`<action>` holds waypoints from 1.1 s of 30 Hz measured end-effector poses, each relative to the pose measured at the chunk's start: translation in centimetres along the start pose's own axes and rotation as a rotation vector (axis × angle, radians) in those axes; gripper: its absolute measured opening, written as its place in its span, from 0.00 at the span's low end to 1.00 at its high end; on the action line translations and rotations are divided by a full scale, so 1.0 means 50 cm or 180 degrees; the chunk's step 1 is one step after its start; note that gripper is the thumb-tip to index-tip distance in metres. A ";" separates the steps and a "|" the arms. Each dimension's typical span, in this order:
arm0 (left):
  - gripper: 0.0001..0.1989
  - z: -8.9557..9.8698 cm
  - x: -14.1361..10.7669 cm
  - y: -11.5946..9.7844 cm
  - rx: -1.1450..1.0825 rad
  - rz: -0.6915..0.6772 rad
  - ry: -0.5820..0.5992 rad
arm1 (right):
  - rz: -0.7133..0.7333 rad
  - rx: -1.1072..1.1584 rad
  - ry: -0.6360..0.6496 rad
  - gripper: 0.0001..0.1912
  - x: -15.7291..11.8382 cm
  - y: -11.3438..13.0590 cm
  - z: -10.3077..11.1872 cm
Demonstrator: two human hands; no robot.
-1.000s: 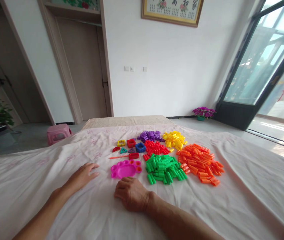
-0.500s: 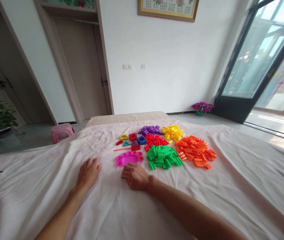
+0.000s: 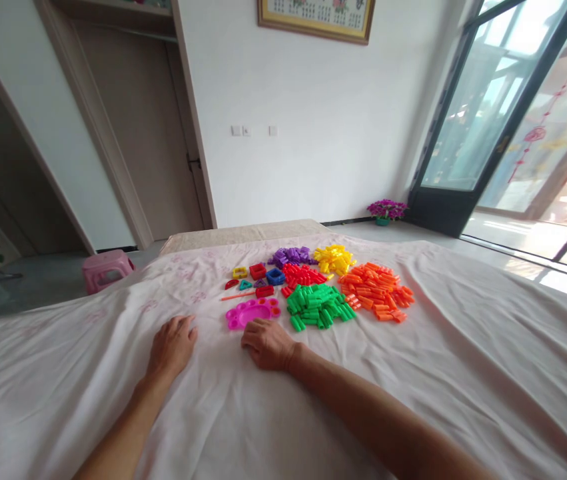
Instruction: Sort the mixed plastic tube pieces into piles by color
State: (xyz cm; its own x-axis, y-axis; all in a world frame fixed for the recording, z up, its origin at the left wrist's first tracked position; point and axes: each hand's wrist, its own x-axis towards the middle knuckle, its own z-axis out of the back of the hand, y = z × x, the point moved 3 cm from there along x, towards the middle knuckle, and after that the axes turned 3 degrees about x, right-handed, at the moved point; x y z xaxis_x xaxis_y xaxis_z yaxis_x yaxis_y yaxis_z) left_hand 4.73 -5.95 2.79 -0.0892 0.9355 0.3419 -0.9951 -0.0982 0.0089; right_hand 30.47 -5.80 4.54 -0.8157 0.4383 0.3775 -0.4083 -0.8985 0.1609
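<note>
My left hand [image 3: 173, 343] lies on the pale bedspread, palm down, thumb a little apart and fingers resting on the cloth, with nothing in it. At the near edge of a pink paint palette [image 3: 248, 315] rests my right hand [image 3: 267, 345]. Its fingers are curled in, and no object shows in them. Beyond the palette are a thin orange stick [image 3: 237, 296], a red block [image 3: 264, 291], a blue square frame [image 3: 276, 277], a red square frame [image 3: 258, 271] and a yellow frame [image 3: 239, 273]. Green plastic tube pieces [image 3: 319, 305] are heaped right of the palette.
Heaps of orange pieces [image 3: 377, 290], red pieces [image 3: 304, 274], yellow pieces [image 3: 334, 259] and purple pieces [image 3: 292, 256] lie behind and right of the green ones. A pink stool [image 3: 108, 270] stands on the floor at left. Potted purple flowers [image 3: 387, 210] stand by the wall.
The whole view has shifted, so the room and pieces appear further left and slightly higher. Both hands keep their pose on the cloth, and the pieces stay in place.
</note>
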 end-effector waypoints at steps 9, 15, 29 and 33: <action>0.21 0.001 -0.003 -0.002 0.0007 -0.0085 -0.0052 | -0.0032 0.0028 0.0041 0.10 -0.001 0.003 0.003; 0.20 -0.010 0.000 0.003 -0.0039 -0.0126 -0.0050 | -0.0007 -0.0061 0.0076 0.08 -0.002 0.006 0.001; 0.21 -0.030 0.006 0.009 -0.0264 -0.0161 -0.0042 | -0.0107 0.0149 0.0102 0.06 -0.002 -0.001 0.004; 0.20 -0.036 0.030 -0.002 -0.0714 -0.0080 0.0017 | -0.0106 0.0173 0.0107 0.07 -0.002 -0.002 0.004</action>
State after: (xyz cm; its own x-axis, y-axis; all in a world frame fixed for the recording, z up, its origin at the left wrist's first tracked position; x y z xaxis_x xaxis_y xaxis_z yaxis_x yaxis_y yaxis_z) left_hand 4.62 -3.94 1.61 -0.0639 0.9385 0.3393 -0.9814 0.0026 -0.1920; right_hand 30.68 -5.77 4.69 -0.8158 0.4676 0.3405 -0.4134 -0.8830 0.2223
